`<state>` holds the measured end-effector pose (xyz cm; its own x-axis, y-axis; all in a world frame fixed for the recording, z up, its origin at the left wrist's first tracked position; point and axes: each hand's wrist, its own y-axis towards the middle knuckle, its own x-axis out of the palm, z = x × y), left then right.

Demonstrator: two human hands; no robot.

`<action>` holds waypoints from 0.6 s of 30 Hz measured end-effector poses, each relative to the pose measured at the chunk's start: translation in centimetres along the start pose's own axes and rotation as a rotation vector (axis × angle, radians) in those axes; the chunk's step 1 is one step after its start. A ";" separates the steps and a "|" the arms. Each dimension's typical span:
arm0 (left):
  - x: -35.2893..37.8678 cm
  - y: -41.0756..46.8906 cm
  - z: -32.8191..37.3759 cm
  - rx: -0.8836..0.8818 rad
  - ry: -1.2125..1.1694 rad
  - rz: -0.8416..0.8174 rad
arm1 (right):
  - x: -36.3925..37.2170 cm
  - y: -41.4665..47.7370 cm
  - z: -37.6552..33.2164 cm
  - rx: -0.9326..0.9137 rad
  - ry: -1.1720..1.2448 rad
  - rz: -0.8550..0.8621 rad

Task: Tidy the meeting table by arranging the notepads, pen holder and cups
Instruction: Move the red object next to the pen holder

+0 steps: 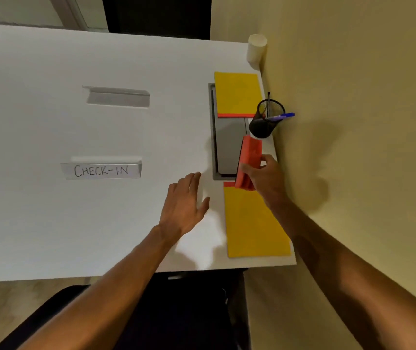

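Right hand fingers clamped on red cup, tilted, above near yellow notepad. Pen holder just beyond fingers; second notepad farther. Left hand fingers apart, empty, over white surface.

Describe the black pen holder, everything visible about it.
The pen holder is a round black wire-mesh cup, open at the top, standing on the white table by the wall, just right of the far yellow notepad. A blue-capped pen leans out over its rim and a thin dark stick stands inside. Neither hand touches it.
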<state>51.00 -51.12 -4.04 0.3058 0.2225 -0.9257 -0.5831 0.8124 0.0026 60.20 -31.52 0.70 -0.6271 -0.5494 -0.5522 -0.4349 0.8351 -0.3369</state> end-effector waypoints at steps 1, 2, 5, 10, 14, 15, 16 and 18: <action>0.8 0.6 -0.3 0.001 0.016 -0.032 | -0.6 1.1 0.6 -0.010 -0.064 0.013; 1.5 1.2 -0.6 -0.001 0.032 -0.066 | -1.1 2.1 1.1 -0.018 -0.130 0.027; 3.9 2.5 -1.3 -0.016 0.087 -0.173 | -2.1 5.1 2.5 -0.050 -0.348 0.062; 7.4 3.6 -2.2 -0.056 0.149 -0.212 | -2.2 8.7 3.0 -0.050 -0.558 0.027; 8.9 4.0 -2.1 -0.099 0.185 -0.141 | -2.0 10.0 2.9 -0.055 -0.603 0.004; 9.1 4.0 -2.1 -0.104 0.193 -0.128 | -2.0 10.2 3.0 -0.052 -0.604 0.003; 9.3 4.0 -2.2 -0.106 0.204 -0.121 | -2.0 10.2 3.1 -0.056 -0.605 0.004; 9.5 4.0 -2.3 -0.105 0.231 -0.113 | -1.9 10.3 3.3 -0.064 -0.611 0.006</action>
<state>49.86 -47.02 -13.70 0.2009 -0.0054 -0.9796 -0.6336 0.7619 -0.1341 59.05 -21.77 -4.18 -0.1546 -0.4126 -0.8977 -0.4825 0.8244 -0.2958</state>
